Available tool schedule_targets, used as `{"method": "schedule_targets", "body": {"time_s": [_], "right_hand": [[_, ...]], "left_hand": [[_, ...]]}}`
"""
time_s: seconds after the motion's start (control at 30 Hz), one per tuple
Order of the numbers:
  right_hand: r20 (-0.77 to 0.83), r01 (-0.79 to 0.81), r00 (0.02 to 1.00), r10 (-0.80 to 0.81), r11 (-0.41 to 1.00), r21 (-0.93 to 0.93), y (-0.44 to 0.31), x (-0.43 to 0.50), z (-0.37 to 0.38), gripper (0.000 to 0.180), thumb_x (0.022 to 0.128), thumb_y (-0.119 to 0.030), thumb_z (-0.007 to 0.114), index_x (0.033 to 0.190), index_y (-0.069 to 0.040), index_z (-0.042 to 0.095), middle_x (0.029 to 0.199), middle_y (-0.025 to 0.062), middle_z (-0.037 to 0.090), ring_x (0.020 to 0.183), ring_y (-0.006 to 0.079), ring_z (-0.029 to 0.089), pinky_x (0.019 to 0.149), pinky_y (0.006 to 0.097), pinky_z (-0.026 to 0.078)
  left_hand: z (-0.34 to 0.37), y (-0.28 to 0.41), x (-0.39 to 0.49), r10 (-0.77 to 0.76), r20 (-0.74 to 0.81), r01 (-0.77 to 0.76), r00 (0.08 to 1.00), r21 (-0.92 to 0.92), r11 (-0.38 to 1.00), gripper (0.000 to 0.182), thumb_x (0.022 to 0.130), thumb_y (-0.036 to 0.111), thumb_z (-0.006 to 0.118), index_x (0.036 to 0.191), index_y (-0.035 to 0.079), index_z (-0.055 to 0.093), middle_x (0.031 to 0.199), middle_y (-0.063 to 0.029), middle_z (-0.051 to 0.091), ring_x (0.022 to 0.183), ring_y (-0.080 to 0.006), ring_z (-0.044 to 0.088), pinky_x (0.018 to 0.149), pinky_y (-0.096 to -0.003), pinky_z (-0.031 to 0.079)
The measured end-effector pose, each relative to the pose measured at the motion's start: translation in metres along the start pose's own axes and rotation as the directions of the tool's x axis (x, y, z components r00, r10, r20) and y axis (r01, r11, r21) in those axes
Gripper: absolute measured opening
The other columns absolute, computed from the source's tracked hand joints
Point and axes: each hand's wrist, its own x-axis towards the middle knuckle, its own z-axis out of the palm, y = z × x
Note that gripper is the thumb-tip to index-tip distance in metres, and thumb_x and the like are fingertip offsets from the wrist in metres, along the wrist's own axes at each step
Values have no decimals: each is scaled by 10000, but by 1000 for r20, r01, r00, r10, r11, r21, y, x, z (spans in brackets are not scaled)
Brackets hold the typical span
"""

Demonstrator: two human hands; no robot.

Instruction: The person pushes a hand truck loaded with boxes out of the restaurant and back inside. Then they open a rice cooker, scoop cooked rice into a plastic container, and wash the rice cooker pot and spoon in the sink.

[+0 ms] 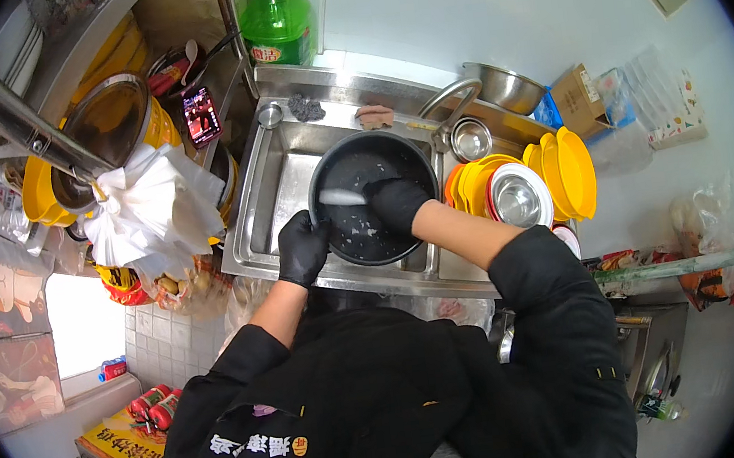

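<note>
A large round black pot [375, 238] sits over the stainless steel sink [289, 170], wet inside with small pale bits on its bottom. My left hand [303, 250], in a black glove, grips the pot's near left rim. Inside the pot, my right hand [398, 204], also in a black glove, is closed around a whitish, elongated utensil [342, 197]. Its exact kind is unclear, and part of it is hidden by my fingers. The utensil points left, towards the pot's wall.
Behind the sink lie a steel-wool scourer [306, 107] and a brown cloth [374, 117]. A faucet [452, 111] arches near the pot's far right. Stacked yellow bowls [571, 172] and a white-rimmed bowl [518, 197] stand right. White plastic bags [147, 203] hang left, below a lit phone [201, 117].
</note>
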Motion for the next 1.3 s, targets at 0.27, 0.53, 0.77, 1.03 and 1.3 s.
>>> {"method": "schedule_targets", "body": {"time_s": [0.27, 0.53, 0.77, 1.03, 1.3], "right_hand": [[-182, 21, 982, -49, 987, -156, -20, -36, -43, 200, 805, -148, 612, 932, -28, 710, 859, 182, 706, 772, 361, 697, 725, 453, 563], [-204, 16, 979, -4, 998, 59, -23, -40, -55, 197, 820, -122, 602, 965, -66, 723, 955, 227, 695, 848, 376, 691, 764, 452, 558], [-288, -26, 940, 181, 884, 467, -41, -18, -16, 307, 884, -111, 504, 1149, -46, 646, 1017, 265, 676, 946, 407, 673, 847, 456, 537], [-56, 184, 982, -178, 975, 126, -36, 19, -4, 237, 881, -157, 537, 995, -31, 703, 942, 223, 690, 827, 364, 685, 737, 446, 550], [353, -43, 935, 19, 997, 58, -38, 37, 9, 331, 974, -232, 474, 1208, -43, 613, 1111, 222, 665, 978, 389, 654, 890, 432, 516]], "left_hand": [[4, 21, -14, -55, 9, 55, 998, -118, 991, 200, 878, 145, 666, 767, -18, 627, 643, -113, 650, 584, -165, 636, 550, -317, 494], [9, 10, -17, -10, -57, -1, 998, -203, 979, 204, 890, 164, 669, 779, -1, 625, 648, -100, 634, 564, -150, 601, 542, -318, 477], [-3, 7, -25, -112, -55, 100, 992, -186, 977, 179, 884, 165, 662, 879, -13, 678, 769, -162, 691, 707, -198, 659, 674, -350, 500], [-15, -30, 3, 104, -25, -100, 994, 124, 987, 195, 867, 192, 685, 951, 16, 686, 837, -154, 696, 774, -233, 673, 699, -379, 513], [-24, -40, 37, 33, 45, -31, 998, -50, 998, 185, 887, 173, 643, 990, 21, 666, 902, -218, 657, 871, -395, 652, 742, -421, 516]]}}
